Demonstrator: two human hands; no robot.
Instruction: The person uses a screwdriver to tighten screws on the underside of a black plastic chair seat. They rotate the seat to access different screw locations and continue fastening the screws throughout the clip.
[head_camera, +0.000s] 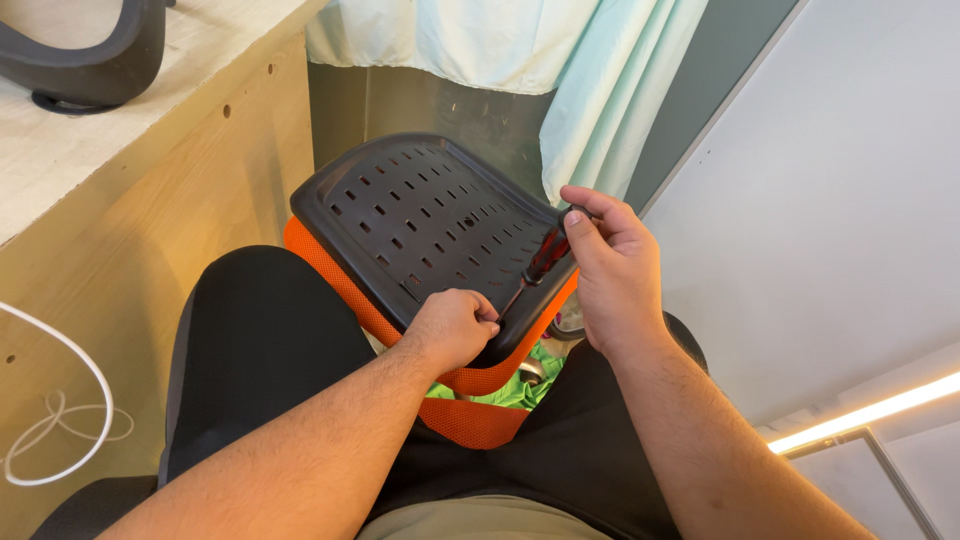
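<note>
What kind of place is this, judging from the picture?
Probably a small workshop or assembly corner: a plywood workbench, a screwdriver in the right hand, and a perforated black seat panel steadied by the left hand.

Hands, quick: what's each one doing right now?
Left hand: closed, fist resting on the black perforated panel by the tool tip.
Right hand: closed on the screwdriver.

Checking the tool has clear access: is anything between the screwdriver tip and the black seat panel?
Nothing visible does. The screwdriver, held by the right hand, runs straight down to the black seat panel, its tip beside the left hand.
</note>
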